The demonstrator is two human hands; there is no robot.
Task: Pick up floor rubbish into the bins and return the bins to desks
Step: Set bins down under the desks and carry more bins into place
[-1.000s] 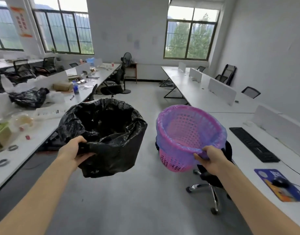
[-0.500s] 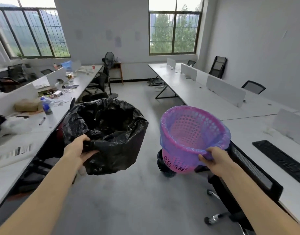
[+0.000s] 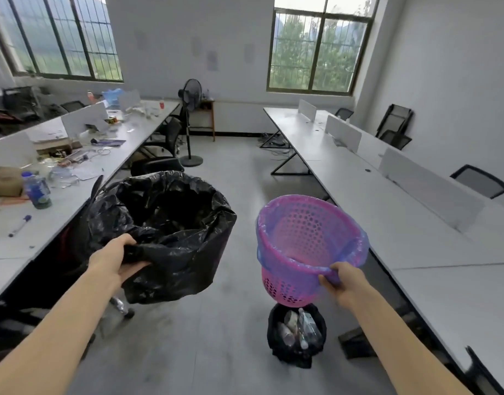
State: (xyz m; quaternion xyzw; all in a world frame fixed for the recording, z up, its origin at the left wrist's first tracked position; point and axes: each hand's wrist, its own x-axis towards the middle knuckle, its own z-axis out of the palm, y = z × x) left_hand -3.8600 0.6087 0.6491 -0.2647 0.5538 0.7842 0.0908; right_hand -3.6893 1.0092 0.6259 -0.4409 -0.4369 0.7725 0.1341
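— Left hand? 
— We find it clenched on the black-lined bin's near rim; bin aloft.
— Right hand? 
— We note it gripping the pink bin's near rim, above a floor bin.

Head camera looks forward and down — the aisle ahead.
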